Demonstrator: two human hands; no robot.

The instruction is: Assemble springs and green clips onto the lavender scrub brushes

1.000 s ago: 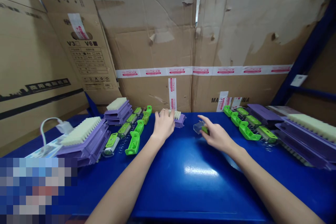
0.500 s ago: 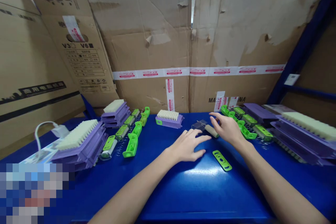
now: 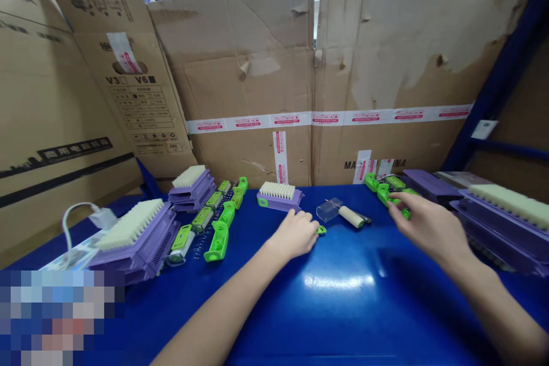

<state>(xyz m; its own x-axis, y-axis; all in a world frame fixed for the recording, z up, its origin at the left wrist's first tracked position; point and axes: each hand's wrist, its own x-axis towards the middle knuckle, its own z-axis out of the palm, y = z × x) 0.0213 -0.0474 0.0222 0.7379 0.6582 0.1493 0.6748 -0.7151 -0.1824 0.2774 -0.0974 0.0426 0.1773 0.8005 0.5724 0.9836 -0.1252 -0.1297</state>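
Observation:
My left hand (image 3: 295, 234) rests curled on the blue table (image 3: 334, 309), fingers closed over a flat green plastic piece (image 3: 321, 230) whose tip pokes out at the right. Just beyond it lies a single purple brush with white bristles (image 3: 278, 195). My right hand (image 3: 429, 226) is stretched out to the right, fingers spread, fingertips over the row of green handle parts (image 3: 383, 189); I see nothing gripped in it. Between the hands lie a clear plastic cap (image 3: 329, 210) and a small white roller (image 3: 351, 217).
At the left stand stacks of purple brushes (image 3: 137, 231), (image 3: 193, 183) and a row of green handle parts with springs (image 3: 217, 223). More purple brush stacks (image 3: 501, 211) fill the right. Cardboard sheets (image 3: 266, 68) wall off the back. A white cable (image 3: 81, 211) lies far left.
My left hand drew back left and closed on the flat green piece that lay on the table. My right hand left the cap and roller and swung right to the green parts.

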